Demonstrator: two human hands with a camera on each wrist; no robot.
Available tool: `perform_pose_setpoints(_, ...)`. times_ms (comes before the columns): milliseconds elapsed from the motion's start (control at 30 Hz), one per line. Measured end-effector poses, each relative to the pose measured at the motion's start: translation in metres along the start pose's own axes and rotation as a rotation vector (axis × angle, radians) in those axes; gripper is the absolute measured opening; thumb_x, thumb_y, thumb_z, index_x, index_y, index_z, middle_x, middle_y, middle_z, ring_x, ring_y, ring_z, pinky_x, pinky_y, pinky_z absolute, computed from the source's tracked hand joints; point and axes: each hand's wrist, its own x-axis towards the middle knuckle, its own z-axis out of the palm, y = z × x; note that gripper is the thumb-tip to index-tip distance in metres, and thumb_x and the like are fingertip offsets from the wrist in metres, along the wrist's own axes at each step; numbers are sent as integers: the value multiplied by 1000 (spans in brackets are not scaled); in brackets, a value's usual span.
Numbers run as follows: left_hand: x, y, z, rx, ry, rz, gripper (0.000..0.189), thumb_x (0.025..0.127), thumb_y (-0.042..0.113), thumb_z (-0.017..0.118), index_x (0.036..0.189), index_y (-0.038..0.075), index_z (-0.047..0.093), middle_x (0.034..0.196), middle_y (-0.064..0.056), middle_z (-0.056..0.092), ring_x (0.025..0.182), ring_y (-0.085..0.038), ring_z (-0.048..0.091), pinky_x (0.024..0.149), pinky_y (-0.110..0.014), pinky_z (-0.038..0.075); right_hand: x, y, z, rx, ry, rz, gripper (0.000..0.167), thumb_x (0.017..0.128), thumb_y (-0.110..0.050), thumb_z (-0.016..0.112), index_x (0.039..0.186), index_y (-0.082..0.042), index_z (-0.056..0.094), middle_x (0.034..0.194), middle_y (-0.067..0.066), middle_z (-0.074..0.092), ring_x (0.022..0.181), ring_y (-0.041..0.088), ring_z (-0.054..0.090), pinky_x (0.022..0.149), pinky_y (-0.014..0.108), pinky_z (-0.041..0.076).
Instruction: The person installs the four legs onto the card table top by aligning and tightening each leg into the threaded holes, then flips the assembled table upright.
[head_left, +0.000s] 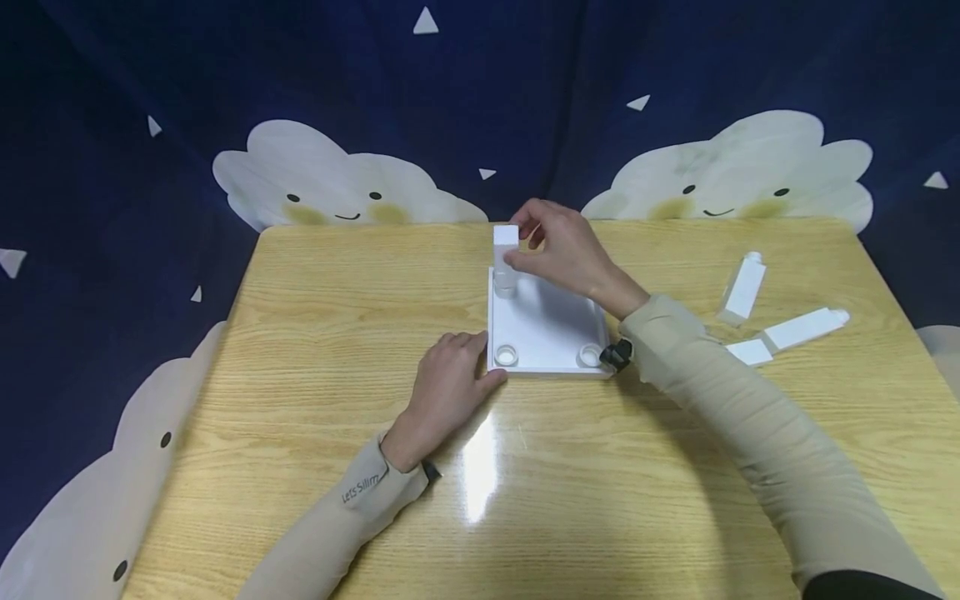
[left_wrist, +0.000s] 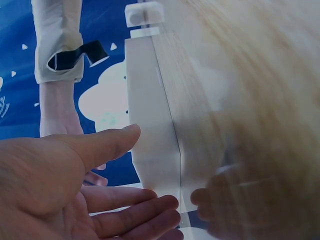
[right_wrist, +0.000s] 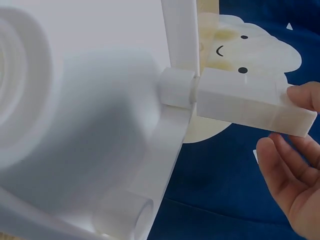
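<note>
A shallow white square panel (head_left: 558, 321) with a raised rim lies on the table, round sockets at its corners. At its far left corner a white square table leg (head_left: 506, 242) stands upright, its round end at the socket. My right hand (head_left: 562, 246) pinches the leg's upper end between thumb and fingers; the right wrist view shows the same leg (right_wrist: 240, 100) meeting the socket (right_wrist: 177, 86). My left hand (head_left: 446, 379) touches the panel's near left corner, thumb on the front side and fairly straight fingers along the left. The near sockets (head_left: 506, 356) hold no legs. The far right corner is hidden behind my right hand.
Right of the panel on the wooden table (head_left: 337, 333) lie one loose white leg (head_left: 742, 287), another leg (head_left: 802, 329) and a third white piece (head_left: 750, 352) partly hidden by my right sleeve. A dark blue curtain (head_left: 480, 100) with clouds hangs behind the table.
</note>
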Motion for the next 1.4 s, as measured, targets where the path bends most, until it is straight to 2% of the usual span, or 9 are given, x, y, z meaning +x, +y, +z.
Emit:
perform_pose_setpoints(133, 0, 0, 0, 5, 6, 6, 58, 94, 29, 89, 138, -4, 70, 124, -22, 76, 110, -39, 70, 94, -52, 59, -1, 0, 1, 12, 1, 12, 41, 91, -19, 89, 120, -2, 66, 100, 11, 73, 87, 25, 68, 78, 37, 51)
perform_pose_setpoints(300, -1, 0, 0, 12, 11, 13, 57, 94, 28, 89, 137, -4, 70, 123, -21, 76, 109, -38, 70, 93, -52, 59, 0, 3, 2, 7, -16, -57, 53, 92, -21, 92, 136, -5, 68, 96, 8, 71, 82, 22, 65, 73, 34, 49)
perform_pose_setpoints(400, -1, 0, 0, 7, 12, 14, 58, 94, 28, 89, 137, -4, 70, 123, -22, 76, 109, -38, 70, 93, -52, 59, 1, 3, 3, -13, -30, -83, 58, 91, -23, 93, 141, -5, 69, 94, 8, 69, 82, 23, 63, 72, 34, 48)
perform_pose_setpoints(600, 0, -1, 1, 8, 13, 18, 58, 94, 29, 89, 138, -4, 70, 123, -22, 76, 109, -39, 70, 93, -52, 59, 1, 1, 0, -16, -48, -48, 49, 94, -18, 90, 136, -3, 70, 96, 10, 69, 84, 24, 62, 71, 34, 47)
perform_pose_setpoints(800, 0, -1, 0, 9, 13, 15, 58, 94, 29, 89, 138, -4, 69, 123, -23, 75, 110, -40, 70, 94, -52, 59, 1, 3, -2, 12, -34, -47, 38, 95, -10, 83, 130, 0, 72, 96, 11, 69, 85, 25, 64, 74, 33, 48)
perform_pose_setpoints(967, 0, 1, -1, 13, 2, 6, 59, 95, 29, 88, 139, -4, 69, 125, -23, 75, 112, -40, 70, 96, -52, 59, 1, 4, -1, 26, -22, -32, 34, 93, -15, 83, 123, -1, 73, 100, 11, 69, 88, 26, 66, 78, 35, 51)
perform_pose_setpoints(1167, 0, 1, -2, 16, -2, 2, 61, 95, 29, 88, 141, -5, 68, 126, -23, 75, 113, -40, 70, 97, -52, 58, 0, 3, 1, 30, -19, 51, 37, 91, -24, 89, 113, -4, 68, 102, 11, 73, 91, 26, 68, 79, 36, 50)
perform_pose_setpoints(1267, 0, 1, -1, 14, -2, 2, 61, 95, 29, 88, 141, -5, 68, 126, -23, 75, 113, -40, 69, 96, -53, 58, -2, 2, 2, 38, -17, 58, 42, 90, -24, 93, 117, -4, 67, 101, 10, 75, 89, 25, 68, 76, 35, 50)
perform_pose_setpoints(1400, -1, 1, -1, 14, 7, 7, 59, 94, 29, 89, 139, -4, 69, 124, -22, 75, 111, -40, 70, 94, -53, 59, -2, 4, 5, 24, -23, -2, 54, 88, -22, 95, 132, -4, 70, 96, 9, 73, 85, 24, 66, 74, 35, 49)
